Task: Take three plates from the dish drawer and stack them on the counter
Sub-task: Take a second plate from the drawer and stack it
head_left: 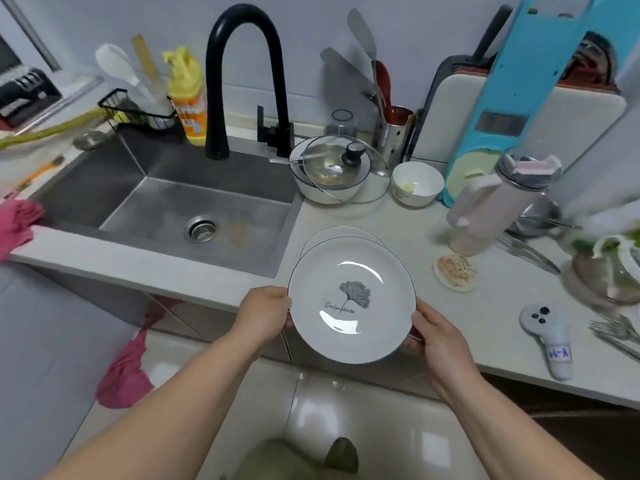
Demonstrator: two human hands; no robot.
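Both hands gripped white round ceramic plate w/ grey leaf print [351, 299] by opp. rims: left hand [265, 315] & right hand [438, 336] each pinching the edge, thumbs on top. Plate hung over front edge of pale stone counter [491, 306], partly above another white plate [341, 233] lying there. Risk, my guess: off-centre set-down → rim clash, chip, or stack sliding toward steel sink [166, 202].

glossy ceramic plate [351, 299], brushed steel sink [166, 202] (matt), smooth stone-like counter [467, 317].
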